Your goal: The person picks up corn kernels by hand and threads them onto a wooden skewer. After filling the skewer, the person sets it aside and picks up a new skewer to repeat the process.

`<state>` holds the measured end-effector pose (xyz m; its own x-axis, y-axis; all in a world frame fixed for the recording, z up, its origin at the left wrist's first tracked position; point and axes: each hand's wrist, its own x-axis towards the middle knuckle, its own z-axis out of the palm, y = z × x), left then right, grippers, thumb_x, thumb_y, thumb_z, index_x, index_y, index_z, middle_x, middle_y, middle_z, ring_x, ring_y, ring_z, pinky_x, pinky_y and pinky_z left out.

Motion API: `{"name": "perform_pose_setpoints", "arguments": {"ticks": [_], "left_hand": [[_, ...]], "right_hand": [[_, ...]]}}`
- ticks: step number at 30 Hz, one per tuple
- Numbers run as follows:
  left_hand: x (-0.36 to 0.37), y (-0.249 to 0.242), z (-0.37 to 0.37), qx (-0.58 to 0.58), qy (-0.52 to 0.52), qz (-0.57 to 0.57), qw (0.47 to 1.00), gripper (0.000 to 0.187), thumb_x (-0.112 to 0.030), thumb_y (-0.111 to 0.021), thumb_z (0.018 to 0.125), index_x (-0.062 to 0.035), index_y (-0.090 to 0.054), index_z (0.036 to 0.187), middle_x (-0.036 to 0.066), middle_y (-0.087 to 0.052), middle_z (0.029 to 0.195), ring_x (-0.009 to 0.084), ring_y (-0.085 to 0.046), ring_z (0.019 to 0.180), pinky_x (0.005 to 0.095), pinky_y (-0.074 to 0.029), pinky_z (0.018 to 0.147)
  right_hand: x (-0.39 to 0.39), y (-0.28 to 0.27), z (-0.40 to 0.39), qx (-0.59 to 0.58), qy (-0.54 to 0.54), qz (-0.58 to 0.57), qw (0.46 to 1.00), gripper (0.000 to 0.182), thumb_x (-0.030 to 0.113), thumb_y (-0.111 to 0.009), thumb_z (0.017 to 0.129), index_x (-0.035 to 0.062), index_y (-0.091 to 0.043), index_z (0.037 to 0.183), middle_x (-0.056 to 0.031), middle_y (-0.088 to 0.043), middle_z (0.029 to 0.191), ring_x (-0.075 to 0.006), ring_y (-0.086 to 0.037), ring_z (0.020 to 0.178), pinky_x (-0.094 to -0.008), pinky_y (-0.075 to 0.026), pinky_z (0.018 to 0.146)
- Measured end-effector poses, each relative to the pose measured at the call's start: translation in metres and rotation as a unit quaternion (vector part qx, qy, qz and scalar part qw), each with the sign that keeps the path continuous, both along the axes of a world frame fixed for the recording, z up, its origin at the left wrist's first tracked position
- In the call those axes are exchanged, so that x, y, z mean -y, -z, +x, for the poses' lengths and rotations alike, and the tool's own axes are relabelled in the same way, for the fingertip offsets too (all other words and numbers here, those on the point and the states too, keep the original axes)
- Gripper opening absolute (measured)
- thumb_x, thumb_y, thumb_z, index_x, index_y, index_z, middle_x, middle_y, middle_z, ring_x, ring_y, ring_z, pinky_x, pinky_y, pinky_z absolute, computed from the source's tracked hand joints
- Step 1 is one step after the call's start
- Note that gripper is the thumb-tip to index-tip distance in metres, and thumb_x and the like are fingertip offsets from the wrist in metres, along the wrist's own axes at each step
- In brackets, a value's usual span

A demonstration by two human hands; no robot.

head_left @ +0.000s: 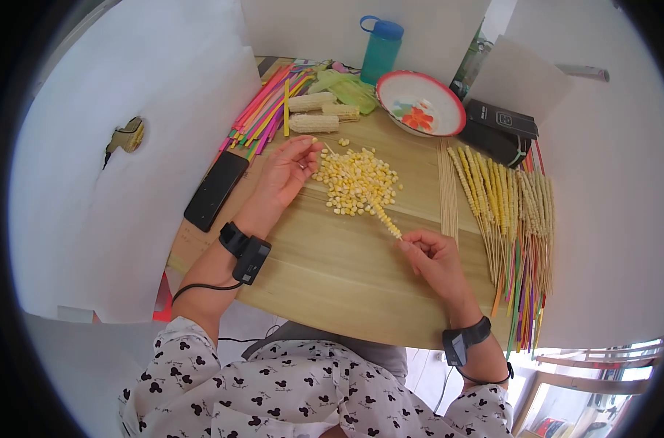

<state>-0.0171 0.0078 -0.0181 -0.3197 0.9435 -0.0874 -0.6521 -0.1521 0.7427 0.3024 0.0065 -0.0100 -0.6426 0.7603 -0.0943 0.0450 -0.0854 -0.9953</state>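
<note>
My right hand (432, 263) pinches the lower end of a skewer threaded with corn kernels (388, 221). The skewer slants up and left across a pile of loose yellow corn kernels (352, 177), and its bare tip appears near my left hand. Thumb and fingers of my left hand (286, 172) are closed on a single corn kernel (315, 139) at the pile's upper left edge. Behind the pile lie several corn cobs (313, 123), stripped pale. A bundle of plain wooden skewers (448, 190) lies beyond my right hand.
Kernel-loaded skewers (500, 193) are stacked at the right, above coloured sticks (525, 292). At the back are a red-rimmed bowl (438, 91), a blue-green bottle (381, 55), a black box (500, 131) and coloured strips (262, 109). A phone (216, 191) lies left of my forearm.
</note>
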Motion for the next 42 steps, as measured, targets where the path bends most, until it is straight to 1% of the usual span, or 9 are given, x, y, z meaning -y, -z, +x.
{"name": "perform_pose_setpoints", "arguments": {"ticks": [1, 3, 7, 10, 12, 19, 24, 34, 42], "left_hand": [[-0.0005, 0.0016, -0.0009, 0.001, -0.003, 0.002, 1.000, 0.014, -0.007, -0.063, 0.087, -0.0005, -0.060, 0.099, 0.013, -0.065, 0.092, 0.0113, -0.058, 0.071, 0.0234, -0.050, 0.064], [-0.0014, 0.0028, -0.0014, 0.050, 0.011, 0.008, 0.999, 0.015, -0.006, -0.063, 0.086, -0.0006, -0.059, 0.100, 0.013, -0.065, 0.092, 0.0114, -0.058, 0.071, 0.0240, -0.050, 0.065], [-0.0014, 0.0011, 0.0013, 0.060, 0.017, 0.014, 0.998, 0.014, -0.007, -0.063, 0.086, -0.0002, -0.059, 0.098, 0.012, -0.064, 0.090, 0.0115, -0.058, 0.072, 0.0239, -0.050, 0.065], [-0.0008, 0.0023, 0.0020, 0.040, 0.033, 0.016, 0.998, 0.015, -0.008, -0.064, 0.086, -0.0001, -0.060, 0.098, 0.011, -0.065, 0.090, 0.0115, -0.059, 0.071, 0.0241, -0.051, 0.066], [-0.0004, 0.0033, 0.0016, 0.016, 0.045, 0.010, 0.999, 0.016, -0.010, -0.062, 0.088, -0.0005, -0.060, 0.101, 0.009, -0.063, 0.094, 0.0115, -0.057, 0.074, 0.0252, -0.050, 0.069], [0.0013, 0.0014, 0.0042, 0.008, 0.038, 0.005, 0.999, 0.017, -0.010, -0.062, 0.088, -0.0013, -0.060, 0.102, 0.009, -0.064, 0.094, 0.0114, -0.058, 0.075, 0.0254, -0.051, 0.071], [0.0017, 0.0016, 0.0045, 0.011, 0.037, 0.014, 0.999, 0.016, -0.009, -0.062, 0.087, -0.0028, -0.060, 0.102, 0.011, -0.064, 0.100, 0.0128, -0.062, 0.083, 0.0259, -0.053, 0.073], [0.0014, 0.0017, 0.0066, 0.012, 0.035, 0.017, 0.999, 0.016, -0.008, -0.062, 0.087, -0.0027, -0.061, 0.102, 0.011, -0.065, 0.101, 0.0129, -0.062, 0.084, 0.0259, -0.053, 0.076], [0.0016, 0.0000, 0.0067, 0.003, 0.036, 0.026, 0.999, 0.015, -0.008, -0.061, 0.088, -0.0007, -0.060, 0.101, 0.011, -0.064, 0.099, 0.0126, -0.062, 0.082, 0.0256, -0.053, 0.075]], "right_hand": [[0.0006, 0.0002, 0.0000, 0.001, -0.003, 0.002, 1.000, 0.011, 0.012, -0.062, 0.090, 0.0013, -0.063, 0.093, 0.0085, -0.052, 0.065, 0.0025, -0.039, 0.052, -0.0157, -0.028, 0.045], [0.0009, 0.0008, -0.0005, 0.004, -0.004, 0.002, 1.000, 0.012, 0.012, -0.063, 0.090, 0.0014, -0.064, 0.093, 0.0082, -0.053, 0.065, 0.0024, -0.039, 0.052, -0.0156, -0.028, 0.045], [0.0005, 0.0011, -0.0016, 0.004, -0.011, -0.001, 1.000, 0.012, 0.013, -0.063, 0.090, 0.0015, -0.064, 0.093, 0.0081, -0.053, 0.065, 0.0021, -0.039, 0.051, -0.0157, -0.028, 0.044], [-0.0003, 0.0042, -0.0012, 0.007, -0.011, 0.007, 1.000, 0.012, 0.013, -0.064, 0.090, 0.0018, -0.064, 0.093, 0.0081, -0.053, 0.063, 0.0018, -0.039, 0.051, -0.0160, -0.028, 0.044], [-0.0009, 0.0067, -0.0012, -0.002, -0.009, 0.004, 1.000, 0.012, 0.014, -0.064, 0.089, 0.0022, -0.064, 0.093, 0.0081, -0.052, 0.062, 0.0016, -0.039, 0.051, -0.0163, -0.028, 0.044], [-0.0010, 0.0068, -0.0016, 0.000, -0.003, 0.000, 1.000, 0.013, 0.014, -0.064, 0.090, 0.0023, -0.064, 0.094, 0.0082, -0.052, 0.063, 0.0016, -0.038, 0.051, -0.0164, -0.028, 0.044], [-0.0010, 0.0061, -0.0019, -0.003, -0.006, -0.001, 1.000, 0.013, 0.014, -0.063, 0.090, 0.0022, -0.063, 0.095, 0.0082, -0.053, 0.065, 0.0017, -0.039, 0.052, -0.0161, -0.029, 0.045], [-0.0015, 0.0080, -0.0012, -0.003, -0.005, -0.004, 1.000, 0.013, 0.014, -0.063, 0.090, 0.0023, -0.064, 0.094, 0.0078, -0.054, 0.065, 0.0015, -0.039, 0.052, -0.0162, -0.029, 0.045], [-0.0020, 0.0088, -0.0004, 0.003, 0.000, -0.004, 1.000, 0.013, 0.015, -0.064, 0.090, 0.0024, -0.064, 0.094, 0.0077, -0.053, 0.064, 0.0013, -0.039, 0.051, -0.0163, -0.028, 0.044]]}}
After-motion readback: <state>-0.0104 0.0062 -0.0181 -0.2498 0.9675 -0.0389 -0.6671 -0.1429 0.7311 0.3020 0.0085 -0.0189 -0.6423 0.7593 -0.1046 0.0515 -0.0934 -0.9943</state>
